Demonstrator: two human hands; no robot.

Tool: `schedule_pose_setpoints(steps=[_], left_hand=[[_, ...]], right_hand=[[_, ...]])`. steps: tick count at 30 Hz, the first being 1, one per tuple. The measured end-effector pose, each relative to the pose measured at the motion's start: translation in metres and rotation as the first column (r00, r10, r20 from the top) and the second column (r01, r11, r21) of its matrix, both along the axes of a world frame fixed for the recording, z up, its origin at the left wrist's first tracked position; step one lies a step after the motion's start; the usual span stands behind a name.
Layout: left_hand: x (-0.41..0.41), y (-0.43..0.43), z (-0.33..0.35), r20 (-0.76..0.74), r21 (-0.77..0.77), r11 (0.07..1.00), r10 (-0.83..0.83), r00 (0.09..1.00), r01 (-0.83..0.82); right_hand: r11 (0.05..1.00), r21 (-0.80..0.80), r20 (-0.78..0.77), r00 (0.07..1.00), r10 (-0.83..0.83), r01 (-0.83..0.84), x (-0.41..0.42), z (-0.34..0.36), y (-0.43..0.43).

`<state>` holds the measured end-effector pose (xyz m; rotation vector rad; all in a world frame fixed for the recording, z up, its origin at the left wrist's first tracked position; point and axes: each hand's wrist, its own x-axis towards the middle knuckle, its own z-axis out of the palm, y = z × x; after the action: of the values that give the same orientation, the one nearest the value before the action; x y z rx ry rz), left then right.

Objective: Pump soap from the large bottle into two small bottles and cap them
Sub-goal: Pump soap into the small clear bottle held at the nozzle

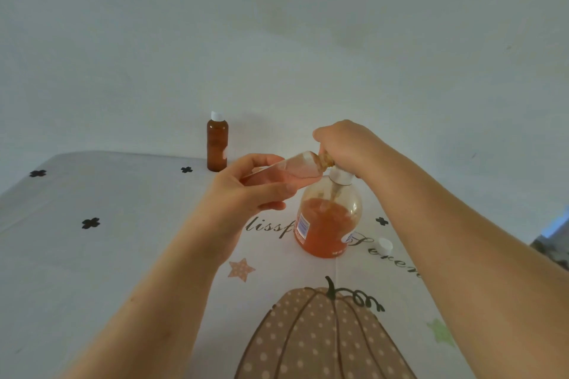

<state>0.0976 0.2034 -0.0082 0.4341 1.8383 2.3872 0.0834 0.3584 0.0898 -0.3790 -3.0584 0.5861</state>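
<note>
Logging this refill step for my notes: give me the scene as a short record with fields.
large bottle: upright, partly full of orange soap
left hand: holds clear small bottle tilted, mouth at the pump spout
right hand: curled over large bottle's pump top
brown bottle: capped, upright, back left
loose white cap: on tablecloth, right of large bottle

Large bottle under right grip: clear, orange soap, white collar, blue-and-white label. Small bottle in left grip: clear, pale orange fill. Beyond left grip, amber-brown bottle, white top. Loose cap near-side of right grip: white. Surface cloth: white, black crosses, tan polka-dot pumpkin, peach star, green star.
</note>
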Motion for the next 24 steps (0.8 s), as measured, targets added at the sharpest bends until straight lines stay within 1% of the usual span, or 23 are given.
schedule_pose_setpoints(steps=[3,9,11,14,19,21,24], left_hand=[[0.001,0.000,0.000,0.003,0.006,1.000,-0.001,1.000,0.001],[0.003,0.000,0.002,-0.011,0.004,1.000,-0.014,1.000,0.014],[0.003,0.000,0.003,-0.014,0.012,1.000,-0.012,1.000,0.012],[0.004,0.001,0.003,-0.011,0.033,0.999,-0.017,1.000,0.018],[0.006,0.001,0.006,-0.014,0.043,0.999,-0.003,1.000,0.004],[0.007,0.001,0.007,-0.016,0.033,0.999,0.007,1.000,-0.006],[0.007,0.001,0.006,-0.011,0.026,1.000,0.012,1.000,-0.012]], right_hand=[[0.999,-0.032,0.005,1.000,-0.001,0.001,-0.001,-0.002,-0.001],[1.000,0.020,0.026,1.000,-0.005,0.004,0.002,0.002,-0.002],[1.000,0.003,0.007,1.000,0.017,-0.017,0.005,0.003,-0.001],[0.998,-0.064,-0.008,1.000,-0.011,0.010,0.009,0.007,-0.002],[0.998,0.006,0.032,0.997,-0.070,0.070,0.001,0.019,-0.002],[0.998,0.025,0.090,0.994,-0.068,0.066,0.002,0.020,-0.004],[0.999,0.028,0.119,0.992,-0.035,0.032,0.003,0.020,-0.005]])
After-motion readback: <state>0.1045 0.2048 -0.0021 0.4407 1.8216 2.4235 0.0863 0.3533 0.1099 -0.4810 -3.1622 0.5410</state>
